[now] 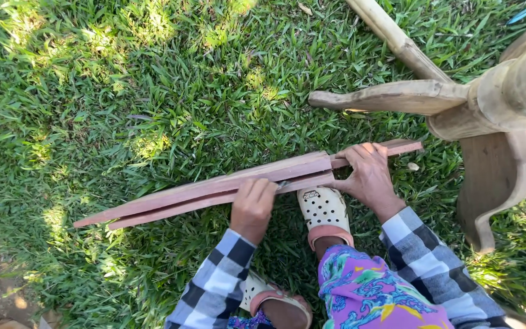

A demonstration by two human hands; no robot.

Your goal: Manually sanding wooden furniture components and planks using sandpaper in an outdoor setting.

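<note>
Wood strips (pixel 214 189): long, thin, reddish-brown lengths, apparently two or more laid together side by side; a dark seam runs between them along most of the length. Flat faces, straight edges, the left end tapering to a narrow tip.
Position: lying nearly level above the grass (pixel 123 91), slanting from lower left up to upper right, in front of the person's feet. Right end reaches just below the wooden frame.
Left hand (pixel 252 207): fingers curled over the near edge of the strips around mid-length, knuckles up. Closed onto the wood; a small dark object shows at the fingertips, too small to identify.
Right hand (pixel 369 176): clasped around the strips near their right end, fingers over the top edge, thumb on the near side.
Sleeves (pixel 220 286): black, grey and white check on both forearms.
Footwear: white perforated clog (pixel 324 210) with a pink heel strap directly under the strips, between the two hands; a second one (pixel 275 298) lower left, partly hidden by the left sleeve.
Clothing: bright patterned fabric (pixel 372 292), pink, blue and yellow, over the knee.
Wooden frame (pixel 458 103): pale, weathered, curved pieces joined at upper right, standing just beyond the right hand.
Ground: grass with dappled sun patches; bare soil at lower left corner.
</note>
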